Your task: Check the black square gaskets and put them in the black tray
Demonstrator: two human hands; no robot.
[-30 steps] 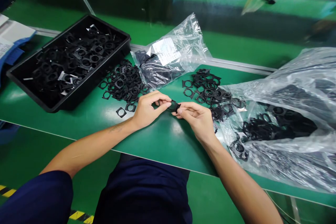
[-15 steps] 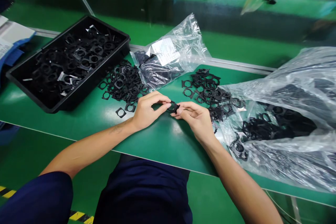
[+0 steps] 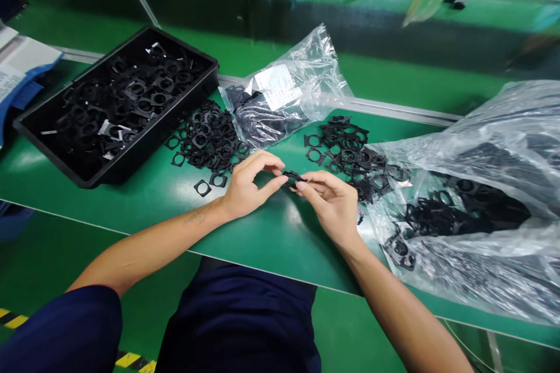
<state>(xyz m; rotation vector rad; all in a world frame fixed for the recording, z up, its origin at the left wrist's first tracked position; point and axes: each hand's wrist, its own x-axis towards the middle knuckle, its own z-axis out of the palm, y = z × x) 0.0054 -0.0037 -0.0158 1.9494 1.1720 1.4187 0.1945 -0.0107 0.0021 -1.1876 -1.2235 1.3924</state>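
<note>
Over the green table [image 3: 275, 239], a small black plastic frame [image 3: 294, 176] is held between both hands, turned nearly edge-on. My left hand [image 3: 249, 186] pinches at its left end with thumb and forefinger. My right hand [image 3: 335, 201] grips its right end between thumb and bent fingers, which partly cover it. Beyond my left hand lies a pile of black square frames with round holes [image 3: 207, 135]. A looser pile of thin black ring pieces [image 3: 350, 148] spreads behind my right hand.
A black bin [image 3: 151, 140] of black frames, some with white bits, stands at the left. A clear labelled bag [image 3: 301, 90] lies behind the piles. At the right, a large open plastic bag [image 3: 485, 256] spills black parts. A metal-edged ledge [image 3: 394, 108] runs behind.
The black frame has tilted from showing its round hole to nearly edge-on. My right hand has shifted slightly to the right; both hands stay at the part.
</note>
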